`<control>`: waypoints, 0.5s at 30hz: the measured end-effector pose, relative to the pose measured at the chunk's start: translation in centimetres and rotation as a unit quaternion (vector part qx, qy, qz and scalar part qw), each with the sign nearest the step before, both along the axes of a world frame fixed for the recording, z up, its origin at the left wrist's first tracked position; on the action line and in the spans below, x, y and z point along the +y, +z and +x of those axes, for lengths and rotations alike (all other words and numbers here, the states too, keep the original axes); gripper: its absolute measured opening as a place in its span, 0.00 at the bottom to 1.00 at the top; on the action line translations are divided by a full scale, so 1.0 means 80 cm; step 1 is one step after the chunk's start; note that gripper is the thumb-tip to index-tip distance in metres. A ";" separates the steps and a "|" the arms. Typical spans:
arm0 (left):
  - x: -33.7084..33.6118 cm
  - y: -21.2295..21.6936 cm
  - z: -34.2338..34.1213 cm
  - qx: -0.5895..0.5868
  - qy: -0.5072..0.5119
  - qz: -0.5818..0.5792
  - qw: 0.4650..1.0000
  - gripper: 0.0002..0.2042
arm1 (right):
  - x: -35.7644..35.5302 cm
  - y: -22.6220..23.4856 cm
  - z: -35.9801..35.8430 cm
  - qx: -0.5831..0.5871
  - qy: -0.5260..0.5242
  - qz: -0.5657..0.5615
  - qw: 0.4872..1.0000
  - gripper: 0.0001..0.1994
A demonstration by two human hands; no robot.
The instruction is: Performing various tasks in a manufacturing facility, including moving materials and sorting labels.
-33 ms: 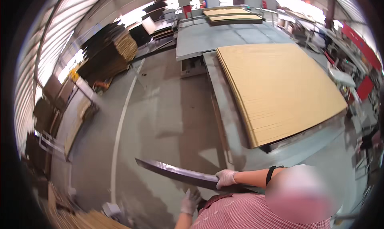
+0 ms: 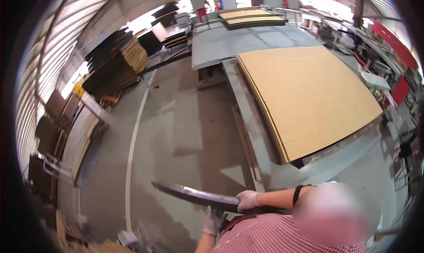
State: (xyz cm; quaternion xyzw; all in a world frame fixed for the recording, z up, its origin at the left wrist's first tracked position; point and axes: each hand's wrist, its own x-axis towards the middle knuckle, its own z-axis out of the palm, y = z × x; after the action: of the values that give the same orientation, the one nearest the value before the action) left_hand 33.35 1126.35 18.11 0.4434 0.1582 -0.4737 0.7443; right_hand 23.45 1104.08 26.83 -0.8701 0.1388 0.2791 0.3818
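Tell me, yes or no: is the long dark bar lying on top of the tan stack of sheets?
No, the right hand holds the dark bar, apart from the tan stack.

Head view: left fisheye of a head-worn pair, facing down and forward. Left hand (image 2: pixel 213 222) and right hand (image 2: pixel 248 201) close, low in frame; desk (image 2: pixel 274 175) stretching away at right; floor (image 2: pixel 172 120) at left; straight edges bowed toward rim.
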 end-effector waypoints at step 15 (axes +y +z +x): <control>-0.367 0.123 0.545 -0.087 -0.099 -0.148 0.980 0.23 | -0.184 0.091 0.225 -0.097 -0.227 0.145 0.958 0.53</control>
State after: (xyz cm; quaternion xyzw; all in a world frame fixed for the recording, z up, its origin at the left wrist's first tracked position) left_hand 76.92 1096.96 27.92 0.3808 -0.0236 -0.5229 0.7622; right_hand 41.45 1089.33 34.14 -0.7741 0.2532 0.1163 0.5685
